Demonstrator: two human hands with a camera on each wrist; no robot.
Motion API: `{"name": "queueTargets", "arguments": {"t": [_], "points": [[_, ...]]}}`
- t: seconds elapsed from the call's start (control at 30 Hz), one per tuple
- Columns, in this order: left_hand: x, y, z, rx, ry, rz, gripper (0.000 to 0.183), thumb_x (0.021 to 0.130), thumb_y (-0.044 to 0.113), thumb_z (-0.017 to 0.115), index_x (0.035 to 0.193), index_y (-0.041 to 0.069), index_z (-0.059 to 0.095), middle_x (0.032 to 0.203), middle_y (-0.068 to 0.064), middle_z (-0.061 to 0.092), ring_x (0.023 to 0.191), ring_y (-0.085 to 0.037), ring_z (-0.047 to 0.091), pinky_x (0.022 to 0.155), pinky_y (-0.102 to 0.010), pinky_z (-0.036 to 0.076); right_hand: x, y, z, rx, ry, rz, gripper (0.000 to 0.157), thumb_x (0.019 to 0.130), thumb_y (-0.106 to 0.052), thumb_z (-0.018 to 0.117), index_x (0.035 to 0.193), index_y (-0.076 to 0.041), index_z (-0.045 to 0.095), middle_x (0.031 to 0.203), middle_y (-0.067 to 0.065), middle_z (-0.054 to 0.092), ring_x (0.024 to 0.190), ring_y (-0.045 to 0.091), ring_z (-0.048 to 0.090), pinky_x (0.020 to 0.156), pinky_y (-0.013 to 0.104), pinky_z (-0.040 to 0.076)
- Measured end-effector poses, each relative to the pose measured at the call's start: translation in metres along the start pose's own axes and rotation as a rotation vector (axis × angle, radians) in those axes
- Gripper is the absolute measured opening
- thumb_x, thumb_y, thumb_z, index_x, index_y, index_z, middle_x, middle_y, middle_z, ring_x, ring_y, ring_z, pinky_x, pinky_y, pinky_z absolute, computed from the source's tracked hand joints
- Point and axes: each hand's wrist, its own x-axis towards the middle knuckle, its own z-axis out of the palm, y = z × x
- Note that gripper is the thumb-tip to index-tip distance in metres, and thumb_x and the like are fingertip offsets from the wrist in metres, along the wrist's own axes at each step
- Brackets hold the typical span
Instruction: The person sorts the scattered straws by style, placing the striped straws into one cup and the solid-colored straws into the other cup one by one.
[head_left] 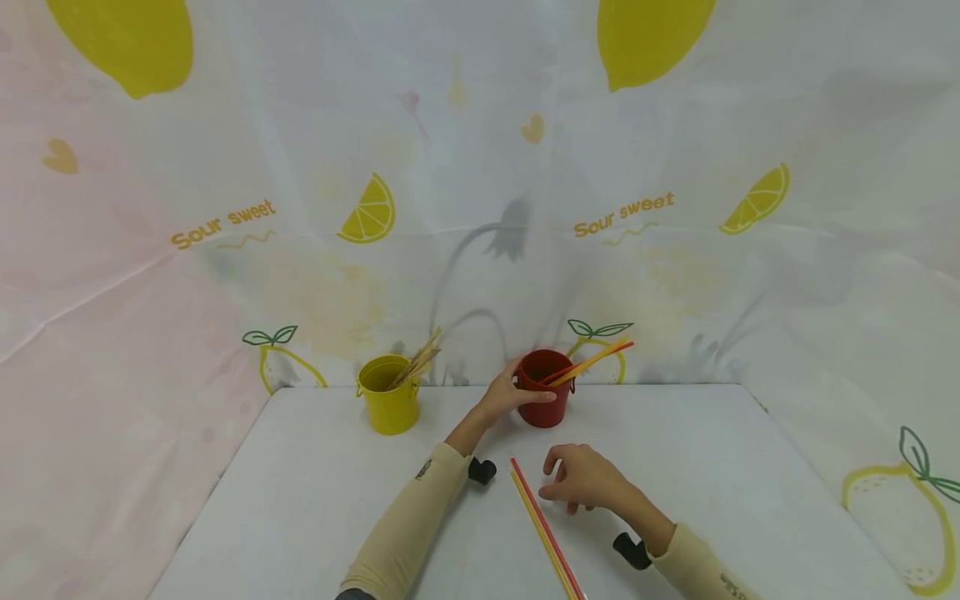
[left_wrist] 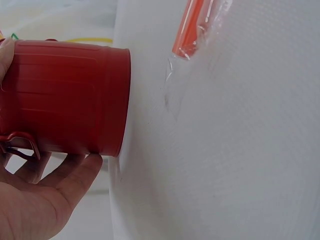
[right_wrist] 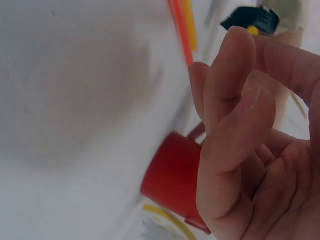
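Observation:
My left hand (head_left: 508,400) grips the red bucket (head_left: 545,410) at the back of the table, thumb across its front and fingers round its left side. In the left wrist view the bucket (left_wrist: 65,95) stands upright on the table, fingertips near its base. Orange and red straws (head_left: 596,360) lean out of it to the right. Nearer me lie a red straw (head_left: 542,517) and a yellow straw (head_left: 534,517) side by side; clear wrap shows round an orange-red straw end (left_wrist: 187,37). My right hand (head_left: 588,481) hovers right of them, fingers loosely curled, holding nothing.
A yellow bucket (head_left: 392,412) with several thin tan sticks (head_left: 416,367) stands at the back left. Behind the white table (head_left: 300,500) hangs a lemon-patterned cloth (head_left: 480,167). Black wrist cameras (head_left: 482,471) sit on both arms.

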Motion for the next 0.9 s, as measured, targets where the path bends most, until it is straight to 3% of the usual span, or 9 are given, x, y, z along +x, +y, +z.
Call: {"name": "queueTargets", "arguments": {"t": [0.47,0.9], "points": [[-0.001,0.001,0.0,0.0,-0.007,0.02,0.078,0.079,0.033,0.084,0.146,0.025,0.043,0.137,0.006,0.053,0.126,-0.021,0.047,0.101,-0.048,0.044,0.002,0.005,0.023,-0.036,-0.035,0.021,0.022,0.081,-0.021,0.082,0.09,-0.012,0.064,0.065,0.0,0.059,0.046,0.015,0.057,0.042,0.025,0.046],[-0.002,0.002,0.001,-0.005,0.004,-0.012,0.08,0.078,0.034,0.085,0.146,0.027,0.043,0.137,0.008,0.052,0.127,-0.021,0.044,0.101,-0.048,0.044,0.005,0.005,0.034,-0.071,-0.042,0.038,0.019,0.079,-0.015,0.078,0.088,-0.012,0.061,0.062,0.0,0.058,0.045,0.011,0.053,0.041,0.022,0.044]]}}
